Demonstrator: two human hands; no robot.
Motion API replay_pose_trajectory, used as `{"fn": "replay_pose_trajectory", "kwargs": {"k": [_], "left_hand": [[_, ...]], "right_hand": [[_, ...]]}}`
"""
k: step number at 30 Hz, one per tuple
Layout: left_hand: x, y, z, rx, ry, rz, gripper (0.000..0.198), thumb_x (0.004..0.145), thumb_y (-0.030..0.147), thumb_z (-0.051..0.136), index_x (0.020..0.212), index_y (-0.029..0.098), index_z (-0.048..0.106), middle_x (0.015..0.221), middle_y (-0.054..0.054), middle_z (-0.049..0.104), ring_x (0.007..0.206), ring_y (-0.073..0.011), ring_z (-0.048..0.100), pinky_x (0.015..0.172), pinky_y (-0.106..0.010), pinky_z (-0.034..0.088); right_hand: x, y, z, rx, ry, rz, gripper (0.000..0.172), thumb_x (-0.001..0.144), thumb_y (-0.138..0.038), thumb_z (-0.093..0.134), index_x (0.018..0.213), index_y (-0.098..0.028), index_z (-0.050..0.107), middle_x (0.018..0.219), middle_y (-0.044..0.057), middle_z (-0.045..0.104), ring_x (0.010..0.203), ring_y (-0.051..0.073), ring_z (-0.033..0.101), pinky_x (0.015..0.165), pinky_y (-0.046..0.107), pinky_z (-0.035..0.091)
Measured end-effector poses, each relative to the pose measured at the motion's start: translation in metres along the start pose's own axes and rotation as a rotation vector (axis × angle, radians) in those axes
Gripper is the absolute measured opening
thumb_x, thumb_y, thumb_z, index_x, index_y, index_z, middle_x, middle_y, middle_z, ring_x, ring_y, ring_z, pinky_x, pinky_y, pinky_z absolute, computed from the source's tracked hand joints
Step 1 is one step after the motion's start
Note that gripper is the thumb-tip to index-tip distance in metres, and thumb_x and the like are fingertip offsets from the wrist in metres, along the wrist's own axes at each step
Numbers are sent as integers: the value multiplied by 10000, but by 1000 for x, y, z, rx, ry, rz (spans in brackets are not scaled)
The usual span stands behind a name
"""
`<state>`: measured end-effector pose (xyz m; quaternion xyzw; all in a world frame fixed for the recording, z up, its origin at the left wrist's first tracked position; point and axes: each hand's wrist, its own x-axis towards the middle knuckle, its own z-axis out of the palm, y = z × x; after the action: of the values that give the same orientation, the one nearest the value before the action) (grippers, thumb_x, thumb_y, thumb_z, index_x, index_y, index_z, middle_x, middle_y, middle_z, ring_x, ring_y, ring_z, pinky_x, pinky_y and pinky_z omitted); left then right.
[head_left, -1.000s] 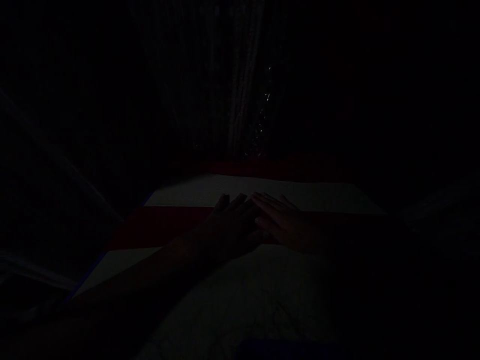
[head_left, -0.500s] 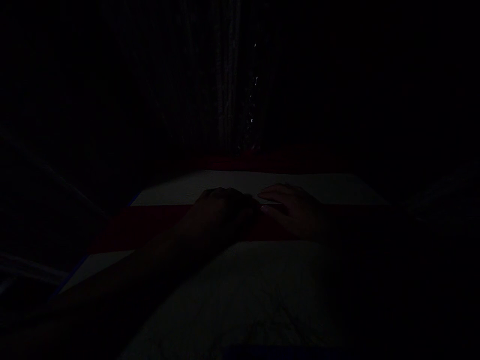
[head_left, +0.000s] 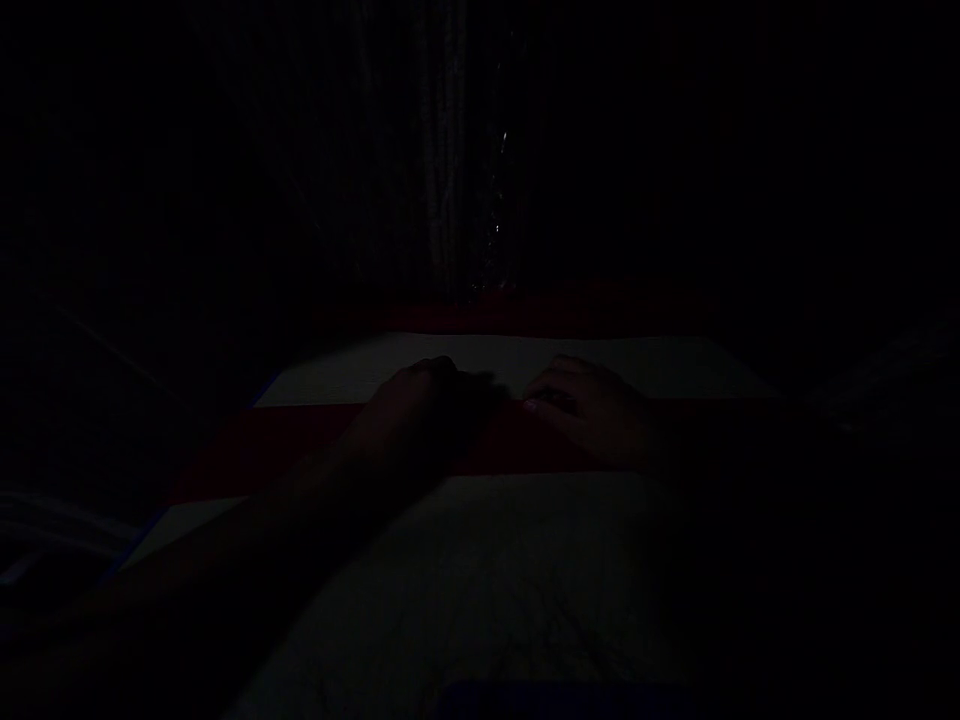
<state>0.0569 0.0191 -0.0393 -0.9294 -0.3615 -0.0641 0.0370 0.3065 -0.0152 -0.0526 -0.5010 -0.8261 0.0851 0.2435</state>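
The scene is very dark. A pale cloth [head_left: 480, 580] with a wide red stripe [head_left: 285, 450] lies spread in front of me. My left hand [head_left: 420, 405] rests on the stripe with its fingers curled under. My right hand [head_left: 592, 410] sits beside it on the stripe, its fingers bent and the thumb pressed toward them, as if pinching the fabric. The two hands are close together but apart. Whether either one grips the cloth is lost in the dark.
Behind the cloth hangs a striped curtain or fabric [head_left: 450, 200] with a few small glints. A second red band [head_left: 540, 310] runs along the far edge. Faint pale folds [head_left: 45, 540] lie at the left. Everything else is black.
A second ago both hands lay flat with fingers stretched out and touching. The fingers have since curled in, and the hands have drawn a little apart.
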Motion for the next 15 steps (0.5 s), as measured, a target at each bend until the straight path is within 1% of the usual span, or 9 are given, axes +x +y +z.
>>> {"fn": "replay_pose_trajectory", "kwargs": {"k": [2, 5, 8, 11, 13, 15], "left_hand": [[1, 2, -2, 14, 7, -8, 282, 1044, 401, 473, 1180, 299, 698, 908, -54, 664, 679, -176, 611, 537, -266, 361], [-2, 8, -9, 34, 39, 9, 285, 1043, 369, 460, 1173, 280, 698, 943, -66, 684, 761, -203, 648, 571, -275, 388], [-4, 12, -14, -14, 31, -80, 283, 1030, 370, 464, 1130, 231, 689, 973, -75, 703, 799, -221, 665, 621, -297, 433], [-4, 12, -14, -124, 1, -201, 307, 1028, 431, 466, 1102, 217, 673, 1007, -74, 719, 803, -229, 681, 624, -307, 454], [-4, 10, -12, -182, 1, -231, 318, 1037, 453, 466, 1117, 218, 665, 1019, -75, 724, 806, -226, 686, 621, -300, 457], [-4, 9, -9, -208, 1, -227, 331, 1051, 466, 459, 1163, 221, 652, 1039, -76, 723, 810, -217, 683, 647, -296, 466]], "right_hand": [[0, 0, 0, -4, -7, -2, 143, 980, -334, 578, 992, -249, 692, 1048, 29, 655, 964, 204, 619, 823, 360, 476], [1, 0, 1, -5, -2, 12, 134, 980, -328, 565, 971, -236, 661, 1046, 30, 651, 952, 198, 610, 809, 352, 466], [1, 0, 2, 4, 16, 62, 119, 974, -329, 565, 971, -233, 635, 1038, 31, 667, 921, 193, 615, 773, 336, 458], [0, -2, 1, 2, 20, 123, 140, 983, -364, 553, 981, -243, 624, 1011, 27, 694, 872, 191, 627, 705, 313, 441], [0, -3, 0, 0, 11, 157, 191, 1002, -411, 522, 1000, -253, 630, 1018, 26, 710, 858, 194, 637, 683, 308, 437], [1, -3, -1, -10, 0, 172, 245, 1017, -453, 489, 1006, -259, 639, 1025, 26, 720, 859, 198, 644, 694, 314, 443]]}}
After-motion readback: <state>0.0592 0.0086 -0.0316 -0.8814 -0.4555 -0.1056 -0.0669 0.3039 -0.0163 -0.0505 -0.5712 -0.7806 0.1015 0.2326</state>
